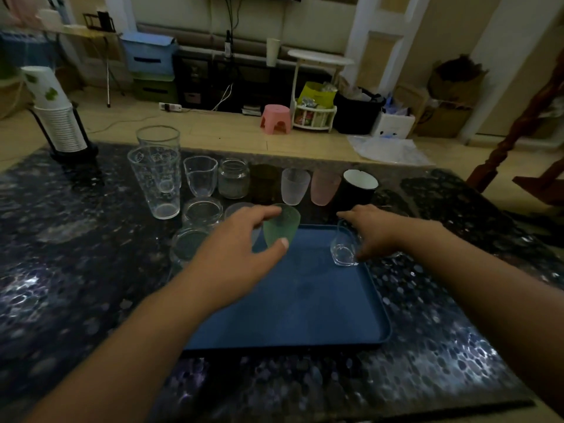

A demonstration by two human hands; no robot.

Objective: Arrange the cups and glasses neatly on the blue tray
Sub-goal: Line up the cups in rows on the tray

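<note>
A frosted green cup (pixel 280 225) and a clear glass (pixel 344 247) stood upright at the blue tray's (pixel 299 312) far end.

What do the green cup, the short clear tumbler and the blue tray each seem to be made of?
Frosted green cup: probably plastic; translucent and matte.
Short clear tumbler: probably glass; see-through with bright glints at its base.
Flat blue rectangular tray: probably plastic; opaque, dull, evenly coloured.

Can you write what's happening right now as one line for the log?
left hand: holds green cup over blue tray | right hand: holds clear glass at tray's far right corner | other cups: on table
</note>
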